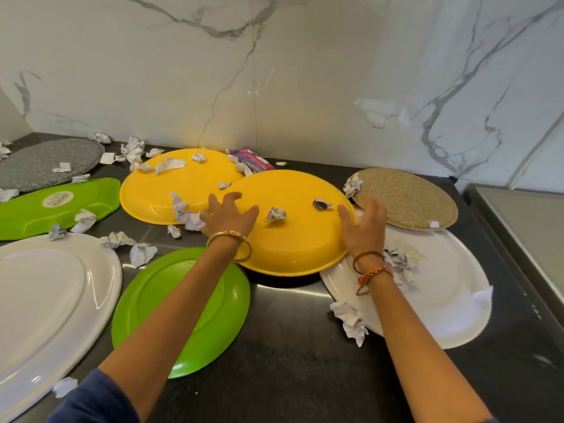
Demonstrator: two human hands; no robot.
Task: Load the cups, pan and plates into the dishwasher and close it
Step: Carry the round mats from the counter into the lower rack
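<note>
A yellow plate (293, 239) lies tilted on the dark counter, its right edge resting on a white plate (442, 303). My left hand (229, 216) rests with spread fingers on its left rim. My right hand (364, 227) touches its right rim with fingers extended. A second yellow plate (171, 190) lies behind it. A green round plate (183, 309) sits under my left forearm, a green oblong plate (45, 206) at the left, and a large white plate (45, 306) at the lower left. No dishwasher, cups or pan are in view.
Crumpled paper scraps (276, 214) litter the plates and the counter (299, 346). A grey round mat (45, 163) lies at the back left, a beige woven mat (409, 199) at the back right. A marble wall stands behind; a steel surface (525, 227) borders the right.
</note>
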